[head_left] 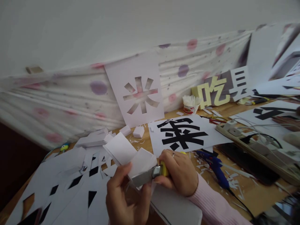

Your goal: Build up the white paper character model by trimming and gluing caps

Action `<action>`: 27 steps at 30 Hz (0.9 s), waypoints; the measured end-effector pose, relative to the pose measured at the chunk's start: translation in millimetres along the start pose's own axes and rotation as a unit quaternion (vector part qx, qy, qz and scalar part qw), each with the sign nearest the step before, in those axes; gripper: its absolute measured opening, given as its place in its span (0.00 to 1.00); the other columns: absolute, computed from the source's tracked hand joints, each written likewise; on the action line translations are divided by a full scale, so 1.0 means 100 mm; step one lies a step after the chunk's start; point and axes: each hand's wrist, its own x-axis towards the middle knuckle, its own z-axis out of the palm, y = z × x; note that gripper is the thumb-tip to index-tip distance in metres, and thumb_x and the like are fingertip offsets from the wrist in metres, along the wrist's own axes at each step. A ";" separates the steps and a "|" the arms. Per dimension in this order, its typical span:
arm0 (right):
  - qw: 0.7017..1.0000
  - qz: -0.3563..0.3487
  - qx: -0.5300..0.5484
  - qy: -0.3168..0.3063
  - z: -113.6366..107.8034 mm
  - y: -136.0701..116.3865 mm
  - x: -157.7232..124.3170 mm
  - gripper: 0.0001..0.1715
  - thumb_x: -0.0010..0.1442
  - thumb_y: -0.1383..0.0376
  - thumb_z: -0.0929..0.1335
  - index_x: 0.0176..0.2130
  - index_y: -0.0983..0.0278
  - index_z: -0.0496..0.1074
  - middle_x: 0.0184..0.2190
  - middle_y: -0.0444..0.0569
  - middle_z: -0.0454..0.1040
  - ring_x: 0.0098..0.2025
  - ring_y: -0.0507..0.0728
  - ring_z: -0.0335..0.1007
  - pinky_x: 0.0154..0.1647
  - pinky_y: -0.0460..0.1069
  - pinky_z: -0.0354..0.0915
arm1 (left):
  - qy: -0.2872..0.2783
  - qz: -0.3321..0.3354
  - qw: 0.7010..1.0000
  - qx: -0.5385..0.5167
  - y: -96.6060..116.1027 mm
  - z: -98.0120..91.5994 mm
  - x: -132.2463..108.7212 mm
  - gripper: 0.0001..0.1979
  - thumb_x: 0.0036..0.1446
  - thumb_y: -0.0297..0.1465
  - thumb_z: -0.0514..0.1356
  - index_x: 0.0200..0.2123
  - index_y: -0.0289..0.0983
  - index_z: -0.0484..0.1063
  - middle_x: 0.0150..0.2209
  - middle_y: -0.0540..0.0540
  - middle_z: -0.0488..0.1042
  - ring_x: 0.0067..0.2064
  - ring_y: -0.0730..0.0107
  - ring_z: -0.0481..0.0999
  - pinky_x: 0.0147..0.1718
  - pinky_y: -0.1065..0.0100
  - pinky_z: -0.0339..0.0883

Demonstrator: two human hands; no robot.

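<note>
My left hand [127, 200] grips a folded white board piece [123, 149] between thumb and fingers. Its panels stand up at angles; how they join is partly hidden. My right hand [179, 172] is closed round the yellow handle of a utility knife [156, 171]. The wide grey blade lies along the near edge of the white piece, close to my left fingertips. Whether it cuts into the board I cannot tell. Below my hands lies a pale, round-cornered slab [178, 206].
A blue glue gun [217, 172] lies right of my hands among white scraps. Beyond are a printed character sheet [154, 140], a cut-out board [114, 81] against the wall, and a power strip [255, 153] with cables. Another person's hand [287, 122] rests at the far right.
</note>
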 end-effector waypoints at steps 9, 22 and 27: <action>0.999 0.008 -0.020 0.038 0.03 0.07 -0.05 0.40 0.69 0.40 0.46 0.28 0.62 0.66 0.18 0.45 0.68 0.20 0.53 0.63 0.23 0.48 0.54 | -0.009 0.048 0.999 -0.004 -0.08 0.03 0.06 0.27 0.46 0.24 0.71 0.51 0.36 0.71 0.44 0.46 0.76 0.41 0.66 0.81 0.38 0.70 0.78; 1.000 -0.001 0.026 0.014 0.00 0.18 -0.06 0.43 0.67 0.37 0.44 0.26 0.61 0.64 0.18 0.44 0.68 0.19 0.51 0.61 0.22 0.48 0.52 | -0.014 -0.014 1.000 -0.021 0.09 0.05 0.12 0.15 0.47 0.24 0.69 0.39 0.38 0.72 0.31 0.52 0.74 0.28 0.72 0.78 0.23 0.74 0.75; 1.000 -0.013 0.014 0.009 0.03 0.13 -0.01 0.42 0.68 0.39 0.44 0.27 0.62 0.65 0.18 0.46 0.69 0.19 0.52 0.63 0.22 0.48 0.52 | -0.035 -0.023 0.999 -0.009 0.10 0.02 0.11 0.17 0.48 0.25 0.69 0.41 0.39 0.71 0.33 0.51 0.75 0.31 0.69 0.79 0.25 0.72 0.77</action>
